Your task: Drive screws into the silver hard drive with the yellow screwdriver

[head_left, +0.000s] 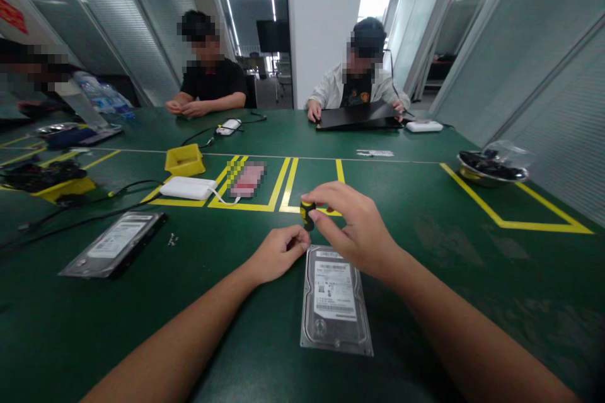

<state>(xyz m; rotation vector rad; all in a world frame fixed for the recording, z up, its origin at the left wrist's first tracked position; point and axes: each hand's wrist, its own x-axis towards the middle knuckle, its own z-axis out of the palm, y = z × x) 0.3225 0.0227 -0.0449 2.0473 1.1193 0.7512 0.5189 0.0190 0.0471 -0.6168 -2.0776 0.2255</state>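
Note:
A silver hard drive [334, 299] lies flat on the green table [472, 277] in front of me, label up. My right hand [354, 227] pinches the black and yellow handle of a small screwdriver [307, 214], held upright over the drive's far left corner. My left hand [276, 255] is closed beside that corner, its fingertips pinched around the lower part of the screwdriver; the tip itself is hidden.
A second hard drive [116, 244] lies to the left with small screws [172, 239] beside it. A white box [188, 187], a yellow tray [184, 159] and cables sit further back. A bowl [491, 167] stands at right. Two people sit across the table.

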